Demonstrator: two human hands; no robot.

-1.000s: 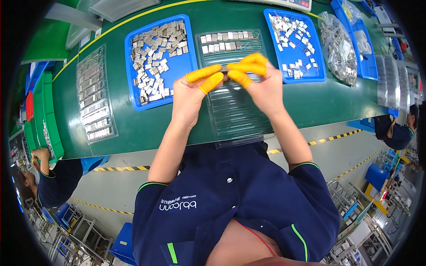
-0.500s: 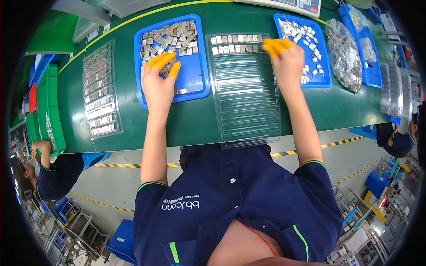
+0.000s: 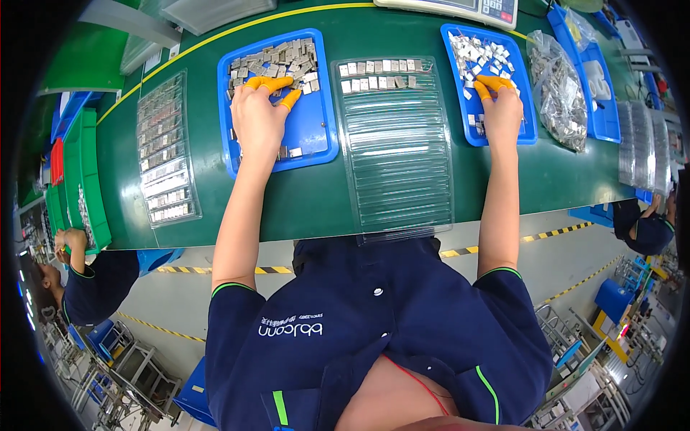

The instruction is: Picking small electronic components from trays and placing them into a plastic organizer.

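My left hand [image 3: 257, 121], with yellow finger covers, is over the left blue tray [image 3: 305, 135]. Its fingertips touch the near side of a heap of small silvery metal connectors [image 3: 277, 57]; thumb and forefinger are apart, and I see nothing between them. On the right, my right hand [image 3: 502, 111], also in yellow finger covers, reaches into another blue tray [image 3: 532, 115] of small white-and-silver connector pieces [image 3: 489, 54]. Its covered fingers point down, slightly apart, and hide what lies beneath. Between the hands lies a clear grooved plastic tray [image 3: 399, 165], with two rows of connectors [image 3: 381, 67] at its far end.
A filled clear tray [image 3: 167, 154] lies at the left, beside green bins [image 3: 90, 179]. Beyond the right blue tray are a bag of metal parts [image 3: 559, 93] and stacked clear trays [image 3: 640, 147]. A scale [image 3: 460, 8] stands at the back. Other people work at both sides.
My right hand has moved right, from the far right corner of the clear tray into the right blue tray. My left hand stays over its tray, its fingers and thumb slightly shifted.
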